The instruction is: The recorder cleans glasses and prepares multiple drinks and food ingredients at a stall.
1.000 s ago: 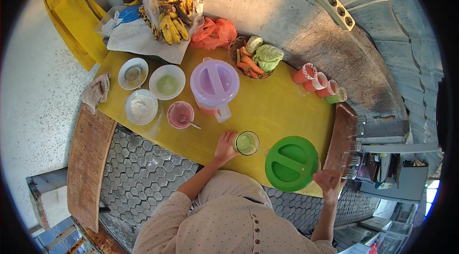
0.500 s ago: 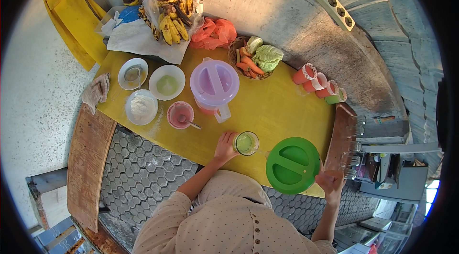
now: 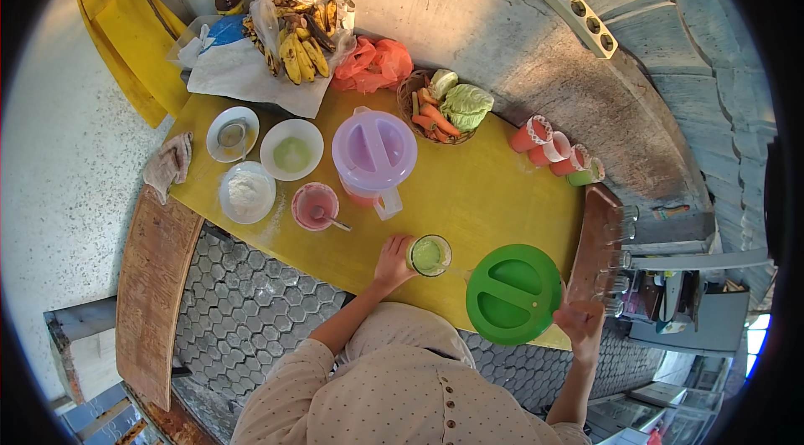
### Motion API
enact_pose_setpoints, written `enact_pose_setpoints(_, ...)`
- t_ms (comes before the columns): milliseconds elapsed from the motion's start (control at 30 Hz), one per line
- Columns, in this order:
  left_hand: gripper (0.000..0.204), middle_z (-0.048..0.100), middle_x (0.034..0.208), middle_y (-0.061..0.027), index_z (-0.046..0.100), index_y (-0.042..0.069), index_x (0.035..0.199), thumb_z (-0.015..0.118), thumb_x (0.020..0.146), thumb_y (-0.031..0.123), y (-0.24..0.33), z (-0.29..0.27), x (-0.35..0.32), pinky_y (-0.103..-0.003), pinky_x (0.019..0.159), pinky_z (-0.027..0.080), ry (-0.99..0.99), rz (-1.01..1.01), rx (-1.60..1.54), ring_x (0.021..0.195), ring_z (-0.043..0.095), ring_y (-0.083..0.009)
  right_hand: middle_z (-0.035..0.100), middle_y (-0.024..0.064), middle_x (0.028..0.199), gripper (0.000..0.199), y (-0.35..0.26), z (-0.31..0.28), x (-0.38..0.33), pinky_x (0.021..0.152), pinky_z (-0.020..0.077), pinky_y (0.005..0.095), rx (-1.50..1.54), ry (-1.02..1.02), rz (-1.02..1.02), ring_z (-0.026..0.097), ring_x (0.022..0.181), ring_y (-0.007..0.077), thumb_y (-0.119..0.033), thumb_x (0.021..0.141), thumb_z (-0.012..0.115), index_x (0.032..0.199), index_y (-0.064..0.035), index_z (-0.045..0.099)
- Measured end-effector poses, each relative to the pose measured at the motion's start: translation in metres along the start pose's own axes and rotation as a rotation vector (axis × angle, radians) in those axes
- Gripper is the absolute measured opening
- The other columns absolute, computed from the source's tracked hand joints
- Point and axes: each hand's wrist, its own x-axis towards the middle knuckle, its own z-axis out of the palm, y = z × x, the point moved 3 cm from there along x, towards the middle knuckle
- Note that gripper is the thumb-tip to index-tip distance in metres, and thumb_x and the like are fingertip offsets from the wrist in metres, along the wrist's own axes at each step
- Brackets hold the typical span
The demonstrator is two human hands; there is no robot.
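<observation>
Hold level the glass tumbler (image 3: 430, 257) clasped in the left hand (image 3: 392, 262); toward its four o'clock, the right hand (image 3: 581, 324) grips the green-lidded pitcher (image 3: 513, 295).

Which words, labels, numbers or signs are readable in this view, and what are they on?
None can be read.
Green lid by the right hand: no lettering shows.
Glass at the left hand: none shows.
Yellow-capped bottle: any print is too small.

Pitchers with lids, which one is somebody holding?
The green-lidded pitcher, toward the right: the right hand grips its side. The purple-lidded pitcher stands farther left, with no hand on it.
</observation>
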Motion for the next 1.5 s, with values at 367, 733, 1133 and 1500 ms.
enact_pose_setpoints(367,0.058,0.05,0.094,-0.0149,0.048,0.001,0.1,0.075,0.052,0.02,0.002,-0.001,0.001,-0.04,0.08,0.039,0.007,0.008,-0.001,0.09,0.047,-0.0331,0.045,-0.0018,0.057,0.021,0.019,-0.004,-0.008,0.046,0.0269,0.0229,0.133,0.207,-0.108,0.038,0.054,0.0063,-0.007,0.058,0.074,0.063,0.0,0.055)
enact_pose_setpoints(733,0.058,0.049,0.095,-0.0153,0.048,0.001,0.1,0.076,0.052,0.02,0.0,0.0,0.001,-0.041,0.079,0.04,0.008,0.001,-0.002,0.091,0.047,-0.0332,0.043,-0.0024,0.052,0.021,0.009,-0.001,-0.002,0.043,0.0244,0.0228,0.053,0.031,-0.063,0.035,0.05,0.0055,-0.007,0.058,0.074,0.061,0.0,0.055)
enact_pose_setpoints(1133,0.07,0.047,0.103,-0.0126,0.045,0.004,0.106,0.079,0.047,0.02,-0.002,0.005,-0.003,-0.039,0.086,0.038,-0.051,-0.034,0.001,0.1,0.044,-0.0307,0.03,-0.0051,0.046,0.031,0.027,0.003,-0.004,0.04,0.0178,0.0246,0.01,0.012,-0.074,0.026,0.046,0.0046,-0.009,0.059,0.071,0.048,-0.0006,0.043)
enact_pose_setpoints(1500,0.069,0.048,0.101,-0.0129,0.045,0.004,0.105,0.079,0.047,0.02,-0.002,0.007,0.0,-0.039,0.084,0.039,-0.04,-0.028,0.039,0.097,0.045,-0.031,0.024,-0.0037,0.043,0.035,0.011,0.019,-0.003,0.039,0.0146,0.0264,-0.049,-0.103,0.084,0.022,0.044,0.0053,-0.009,0.063,0.067,0.044,-0.0013,0.039)
